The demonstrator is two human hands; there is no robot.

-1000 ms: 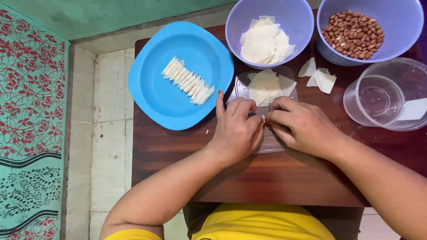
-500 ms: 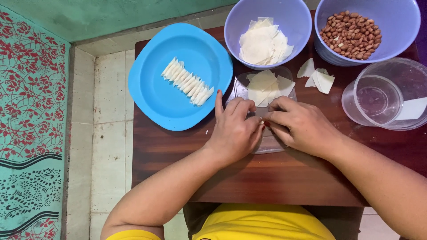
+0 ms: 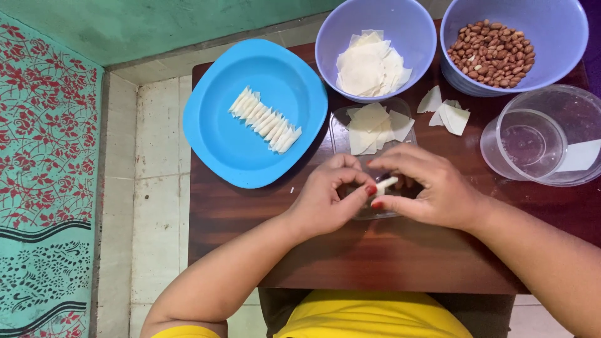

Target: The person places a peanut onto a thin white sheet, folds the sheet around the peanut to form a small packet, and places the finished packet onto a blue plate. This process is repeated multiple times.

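Note:
Both hands meet over a clear plastic lid (image 3: 341, 119) on the dark wooden table (image 3: 250, 206). My left hand (image 3: 328, 197) and my right hand (image 3: 432, 188) pinch a small rolled white wrapper (image 3: 386, 183) between thumbs and fingertips. Loose square wrappers (image 3: 372, 125) lie on the far half of the lid. A blue plate (image 3: 219, 144) to the left holds a row of several finished rolls (image 3: 266, 120).
At the back stand a purple bowl (image 3: 413, 25) with stacked wrappers (image 3: 369, 62) and a purple bowl of peanuts (image 3: 494, 53). A few wrapper pieces (image 3: 447, 112) lie beside a clear plastic container (image 3: 538, 141) at the right. Tiled floor and patterned mat are left.
The hands, earlier pressed flat together over the lid, have lifted slightly, and the small rolled wrapper now shows between the fingertips.

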